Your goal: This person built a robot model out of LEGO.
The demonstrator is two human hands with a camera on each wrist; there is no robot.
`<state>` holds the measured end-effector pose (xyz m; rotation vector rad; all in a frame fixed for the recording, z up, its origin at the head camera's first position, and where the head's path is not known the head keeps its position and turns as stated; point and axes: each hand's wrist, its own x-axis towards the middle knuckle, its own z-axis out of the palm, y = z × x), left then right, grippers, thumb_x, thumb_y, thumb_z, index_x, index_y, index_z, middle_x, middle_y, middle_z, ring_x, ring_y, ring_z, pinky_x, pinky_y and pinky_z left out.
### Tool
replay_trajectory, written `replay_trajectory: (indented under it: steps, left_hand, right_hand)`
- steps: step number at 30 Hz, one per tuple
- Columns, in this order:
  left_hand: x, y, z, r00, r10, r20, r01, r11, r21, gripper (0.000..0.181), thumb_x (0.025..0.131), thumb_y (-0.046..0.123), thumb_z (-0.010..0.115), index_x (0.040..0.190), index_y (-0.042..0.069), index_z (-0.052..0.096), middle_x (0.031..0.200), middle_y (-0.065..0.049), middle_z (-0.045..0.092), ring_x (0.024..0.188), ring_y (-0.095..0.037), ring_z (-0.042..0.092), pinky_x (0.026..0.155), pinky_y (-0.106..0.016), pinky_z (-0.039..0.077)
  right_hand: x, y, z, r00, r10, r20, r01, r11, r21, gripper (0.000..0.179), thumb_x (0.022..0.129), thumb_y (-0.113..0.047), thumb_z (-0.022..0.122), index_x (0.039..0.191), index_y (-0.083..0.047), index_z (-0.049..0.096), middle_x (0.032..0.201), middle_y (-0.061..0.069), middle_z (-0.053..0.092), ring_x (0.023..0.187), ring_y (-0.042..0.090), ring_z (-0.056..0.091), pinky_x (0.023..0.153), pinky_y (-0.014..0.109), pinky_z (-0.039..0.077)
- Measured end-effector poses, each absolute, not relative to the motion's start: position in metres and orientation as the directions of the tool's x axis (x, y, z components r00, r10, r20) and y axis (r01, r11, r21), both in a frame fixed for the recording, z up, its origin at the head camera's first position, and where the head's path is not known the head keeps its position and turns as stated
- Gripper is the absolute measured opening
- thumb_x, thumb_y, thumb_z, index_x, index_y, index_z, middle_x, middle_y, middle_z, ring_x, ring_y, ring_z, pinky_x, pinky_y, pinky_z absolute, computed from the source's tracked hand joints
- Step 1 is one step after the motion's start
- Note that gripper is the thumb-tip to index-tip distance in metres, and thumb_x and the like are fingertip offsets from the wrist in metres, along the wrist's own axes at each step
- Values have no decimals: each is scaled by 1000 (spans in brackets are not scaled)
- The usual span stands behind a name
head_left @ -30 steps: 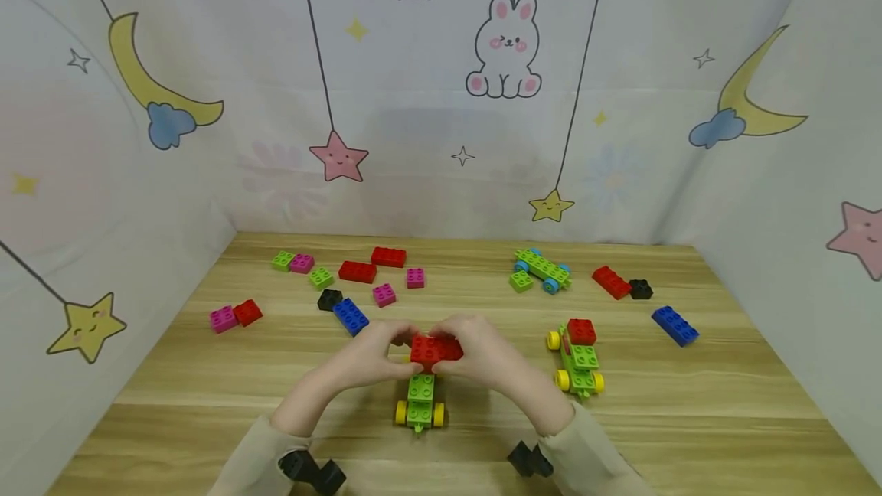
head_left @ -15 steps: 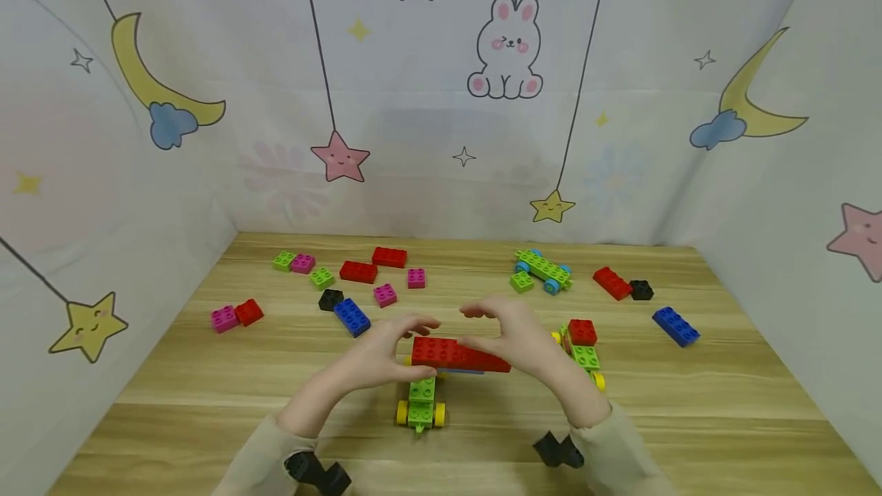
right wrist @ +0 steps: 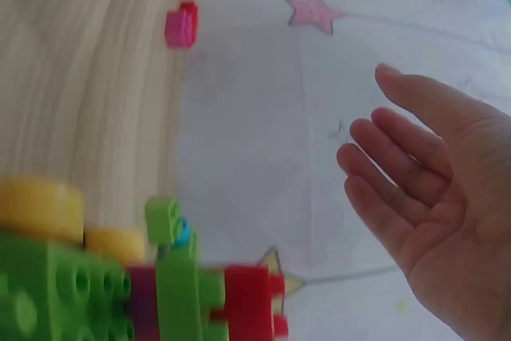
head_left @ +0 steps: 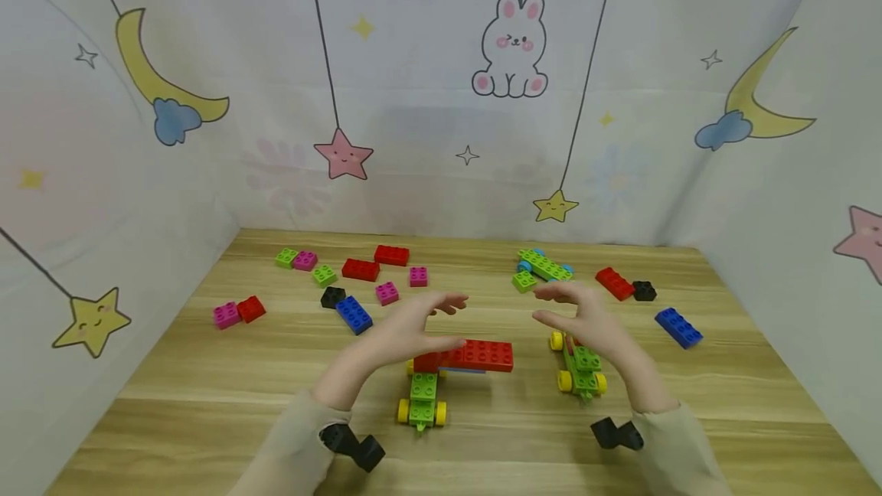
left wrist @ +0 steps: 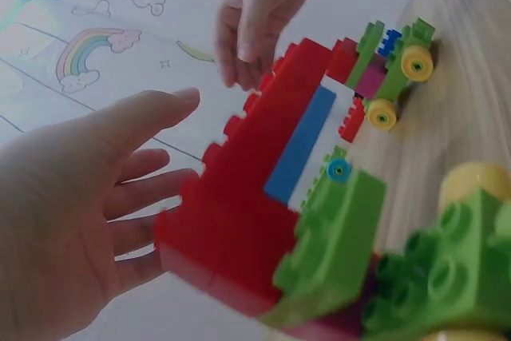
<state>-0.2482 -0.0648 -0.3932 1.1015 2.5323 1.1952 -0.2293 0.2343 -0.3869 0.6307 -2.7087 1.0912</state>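
Observation:
My left hand (head_left: 406,331), fingers apart, hovers over a row of red bricks (head_left: 488,355) on the left green toy car (head_left: 423,396) with yellow wheels. In the left wrist view a blue brick (left wrist: 302,145) sits under that row, which juts out sideways from the car. Whether the left thumb touches the bricks is unclear in the head view; in the left wrist view the hand (left wrist: 80,213) looks apart from them. My right hand (head_left: 589,320) holds nothing and hangs above the second green car (head_left: 582,373), hiding much of its red brick.
Loose pink, green, red, black and blue bricks (head_left: 354,314) lie at the back left. Behind on the right are a green car base with blue wheels (head_left: 546,265), a red brick (head_left: 615,283), a black brick (head_left: 644,291) and a blue brick (head_left: 678,327). A printed curtain (head_left: 413,197) borders the table.
Both hands held the red bricks at first, then let go. The right hand has moved right to above the second car, the left slightly up and right. The red row now shows jutting right.

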Motion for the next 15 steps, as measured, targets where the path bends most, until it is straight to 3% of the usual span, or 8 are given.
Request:
replay_trajectory:
  steps: [7, 10, 13, 15]
  left_hand:
    - [-247, -42, -389, -706, 688, 169, 581, 426, 694, 50, 90, 26, 72, 134, 7, 57, 129, -10, 63, 121, -24, 58, 105, -45, 46]
    - [-245, -37, -389, -704, 695, 149, 582, 444, 681, 47, 90, 27, 72, 131, 7, 59, 128, -8, 65, 120, -22, 59, 103, -41, 48]
    - [-245, -32, -388, -695, 706, 137, 595, 458, 660, 48, 89, 28, 73, 130, 6, 60, 127, -7, 65, 118, -20, 59, 103, -39, 48]
    - [-245, -30, -388, -688, 715, 126, 602, 465, 649, 49, 88, 29, 74, 130, 7, 60, 128, -5, 65, 119, -20, 59, 103, -38, 48]
  right_hand:
    - [-237, 271, -392, -923, -309, 231, -383, 668, -638, 38, 86, -20, 76, 120, -6, 67, 116, 11, 69, 112, 32, 62, 99, 50, 49]
    - [-241, 282, -396, -927, -314, 203, -368, 670, -645, 43, 85, -23, 77, 123, -7, 65, 120, 10, 68, 115, 30, 61, 101, 28, 48]
    - [-242, 292, -398, -928, -321, 191, -364, 664, -653, 45, 85, -22, 77, 125, -7, 64, 122, 10, 67, 116, 29, 60, 97, 10, 39]
    - [-242, 297, -399, -929, -326, 177, -358, 660, -660, 45, 85, -23, 77, 125, -8, 64, 122, 11, 67, 116, 28, 60, 96, 6, 37]
